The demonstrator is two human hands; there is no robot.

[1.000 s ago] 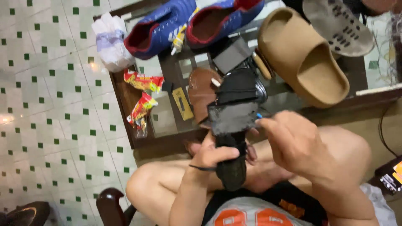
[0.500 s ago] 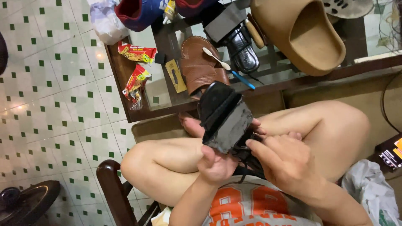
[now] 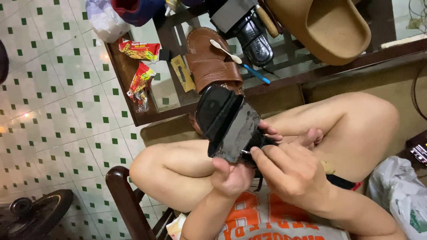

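While gripped from below in the left hand (image 3: 230, 178), black shoe (image 3: 229, 122) up over the lap, sole peeled open. Right hand (image 3: 291, 173) pinching at the heel edge. Sole not yet closed; brown sandal (image 3: 212, 60) waiting on the glass table (image 3: 133, 95).

We hold the shoe (image 3: 227, 122) above our lap; beyond it the sandal (image 3: 211, 60) lies on the surface (image 3: 133, 84), snack packets (image 3: 140, 66) to its left
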